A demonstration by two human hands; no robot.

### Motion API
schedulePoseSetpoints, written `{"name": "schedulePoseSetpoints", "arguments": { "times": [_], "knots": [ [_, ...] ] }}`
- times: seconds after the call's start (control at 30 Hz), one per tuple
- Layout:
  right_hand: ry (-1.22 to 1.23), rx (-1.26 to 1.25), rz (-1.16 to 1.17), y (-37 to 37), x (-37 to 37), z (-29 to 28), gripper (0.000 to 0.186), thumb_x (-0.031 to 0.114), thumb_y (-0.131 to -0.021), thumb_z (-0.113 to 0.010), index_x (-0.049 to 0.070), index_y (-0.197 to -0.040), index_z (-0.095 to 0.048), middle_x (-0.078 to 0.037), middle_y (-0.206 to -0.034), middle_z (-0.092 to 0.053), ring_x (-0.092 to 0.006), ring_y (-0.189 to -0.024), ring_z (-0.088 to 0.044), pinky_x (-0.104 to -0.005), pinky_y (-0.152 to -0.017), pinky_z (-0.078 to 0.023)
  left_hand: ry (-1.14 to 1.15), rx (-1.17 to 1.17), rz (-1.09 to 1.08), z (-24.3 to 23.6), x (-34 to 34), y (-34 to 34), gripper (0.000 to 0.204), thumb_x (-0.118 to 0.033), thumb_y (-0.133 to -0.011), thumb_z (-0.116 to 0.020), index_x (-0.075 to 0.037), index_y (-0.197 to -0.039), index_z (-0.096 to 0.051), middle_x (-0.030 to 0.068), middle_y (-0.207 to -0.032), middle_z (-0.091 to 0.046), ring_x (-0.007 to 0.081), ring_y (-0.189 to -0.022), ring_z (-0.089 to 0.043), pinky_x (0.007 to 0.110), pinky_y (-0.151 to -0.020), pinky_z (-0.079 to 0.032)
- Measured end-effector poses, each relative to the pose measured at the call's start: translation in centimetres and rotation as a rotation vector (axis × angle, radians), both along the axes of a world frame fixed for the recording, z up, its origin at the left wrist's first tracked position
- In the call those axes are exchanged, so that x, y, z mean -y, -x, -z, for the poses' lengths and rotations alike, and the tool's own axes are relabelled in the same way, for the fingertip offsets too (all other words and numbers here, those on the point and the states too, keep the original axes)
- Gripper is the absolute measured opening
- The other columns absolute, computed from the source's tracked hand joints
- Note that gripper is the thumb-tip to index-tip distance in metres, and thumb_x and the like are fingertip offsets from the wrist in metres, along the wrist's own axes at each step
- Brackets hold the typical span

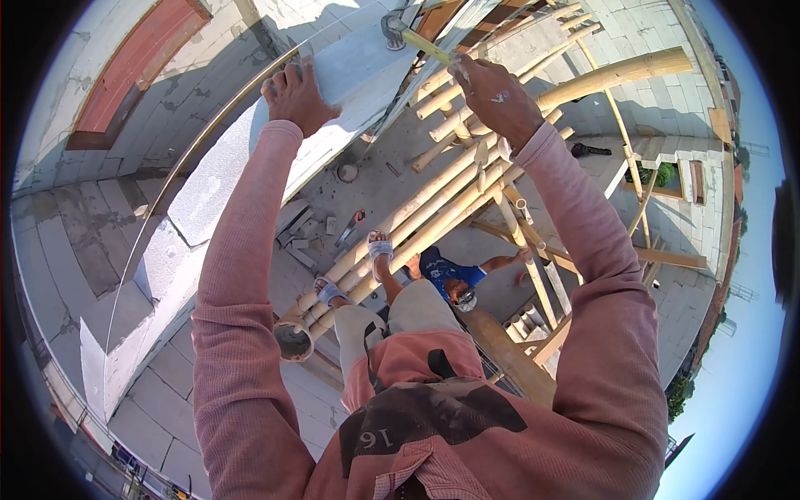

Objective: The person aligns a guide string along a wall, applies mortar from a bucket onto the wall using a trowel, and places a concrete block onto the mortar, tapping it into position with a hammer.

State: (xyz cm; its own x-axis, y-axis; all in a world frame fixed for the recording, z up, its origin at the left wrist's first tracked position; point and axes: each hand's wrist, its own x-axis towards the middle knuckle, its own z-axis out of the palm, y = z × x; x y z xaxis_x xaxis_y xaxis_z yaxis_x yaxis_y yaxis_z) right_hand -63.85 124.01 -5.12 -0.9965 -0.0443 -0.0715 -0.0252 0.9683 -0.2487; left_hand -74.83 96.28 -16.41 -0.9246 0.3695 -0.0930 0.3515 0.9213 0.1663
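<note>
My right hand (500, 96) is closed round the pale yellow handle of a mallet (427, 47). The mallet's rounded grey head (392, 33) is over the far end of a light grey block (354, 71) on top of the wall. My left hand (300, 98) lies on the nearer end of that block, fingers spread and its palm side hidden. A thin string line (142, 229) runs along the wall's outer side, passing left of my left hand. Whether the mallet's head touches the block is hard to tell.
My feet stand on bamboo poles (433, 204) high above the floor. A person in a blue shirt (446, 271) is below. A bucket (295, 340) hangs or stands near the poles' end; block offcuts (296, 229) and a handsaw (350, 227) lie lower down.
</note>
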Motion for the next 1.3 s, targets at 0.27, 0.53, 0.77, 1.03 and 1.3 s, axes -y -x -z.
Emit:
{"name": "schedulePoseSetpoints", "arguments": {
  "times": [0.27,0.53,0.77,1.03,1.3],
  "knots": [
    [-0.016,-0.129,-0.022,0.1,1.2,0.8,0.034,0.017,-0.100,-0.051,0.002,-0.130,-0.051,-0.026,-0.105,-0.066,-0.0448,-0.095,-0.065,-0.0538,-0.078,-0.053,-0.019,0.033,-0.020,-0.5,1.9,0.6,0.107,-0.051,-0.068,-0.081,-0.008,-0.152,-0.031,0.0195,-0.144,-0.040,0.0389,-0.137,-0.034,0.060,-0.114,-0.018],
    [0.081,-0.219,-0.166,-1.7,0.0,3.7,0.033,0.014,-0.103,-0.050,0.002,-0.133,-0.055,-0.017,-0.074,-0.064,-0.0322,-0.059,-0.060,-0.0405,-0.055,-0.047,-0.038,-0.024,0.045,0.7,1.7,-0.6,0.107,-0.061,-0.069,-0.077,-0.006,-0.150,-0.033,0.0196,-0.148,-0.039,0.0359,-0.143,-0.031,0.062,-0.116,-0.015],
    [1.195,0.241,0.540,-5.4,9.8,0.0,0.022,0.034,-0.103,-0.054,0.012,-0.104,-0.055,0.004,-0.067,-0.044,-0.0033,-0.042,-0.035,-0.0213,-0.033,-0.025,0.073,-0.063,-0.115,-1.3,15.9,-8.6,0.123,-0.076,-0.068,-0.071,-0.015,-0.160,-0.014,0.0144,-0.164,-0.017,0.0321,-0.153,-0.010,0.065,-0.120,-0.002],
    [1.391,0.056,0.601,-6.2,19.8,1.7,0.024,0.033,-0.105,-0.049,0.011,-0.096,-0.047,0.001,-0.072,-0.046,-0.0054,-0.043,-0.036,-0.0220,-0.035,-0.026,0.128,0.089,-0.115,-0.7,31.0,-10.0,0.116,-0.071,-0.073,-0.068,-0.015,-0.159,-0.015,0.0150,-0.158,-0.029,0.0302,-0.148,-0.027,0.053,-0.123,-0.009],
    [1.152,0.081,0.593,-9.8,28.9,6.0,0.033,0.038,-0.102,-0.055,0.006,-0.108,-0.050,0.002,-0.068,-0.048,-0.0040,-0.048,-0.042,-0.0214,-0.039,-0.031,0.095,0.088,-0.112,-0.3,31.3,-9.9,0.116,-0.072,-0.070,-0.071,-0.015,-0.158,-0.022,0.0136,-0.158,-0.032,0.0310,-0.147,-0.030,0.055,-0.122,-0.016]
  ]
}}
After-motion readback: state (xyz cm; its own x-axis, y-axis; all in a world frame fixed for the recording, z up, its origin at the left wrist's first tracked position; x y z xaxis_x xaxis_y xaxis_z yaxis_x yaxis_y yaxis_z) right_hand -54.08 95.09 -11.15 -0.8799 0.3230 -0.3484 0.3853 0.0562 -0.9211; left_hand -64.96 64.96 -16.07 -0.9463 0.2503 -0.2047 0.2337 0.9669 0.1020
